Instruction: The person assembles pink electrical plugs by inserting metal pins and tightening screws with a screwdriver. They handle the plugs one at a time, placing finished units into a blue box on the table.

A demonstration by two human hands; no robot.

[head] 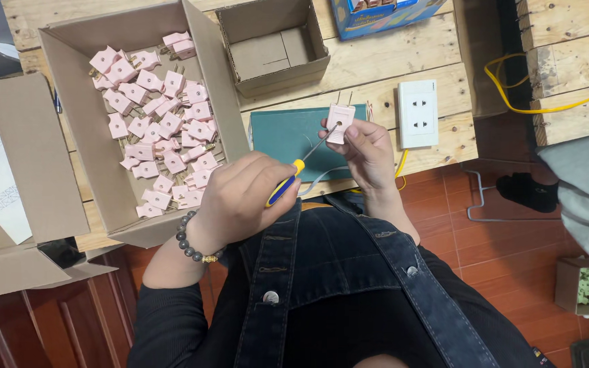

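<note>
Hands meet over the front edge of the counter (376, 95), seen from the head camera looking straight down. The left hand (240, 197) is wrapped around a screwdriver (293, 176) with a yellow and blue handle, fingers closed tight on the grip, and the thin shaft runs up and to the right. Its tip sits against the face of a pink plug (339, 121), which the right hand (368, 153) pinches from below between thumb and fingers, prongs pointing away from the person. The plug hangs just above a green mat (281, 133) near the counter's front edge.

A white socket (418, 113) lies just right of the mat, by the counter's right edge. A big box (83, 136) at the left side holds a heap of the same pink plugs (161, 123); a smaller box (274, 44) stands toward the back edge, with only cardboard inside. A grey wire (322, 178) curls between the hands, and where it ends is hidden.

To my eye, the step goes best with the shaft kept square to the screw, the plug braced firm so it cannot twist, and steady pressure on the tip so it does not skip off toward the holding fingers.
</note>
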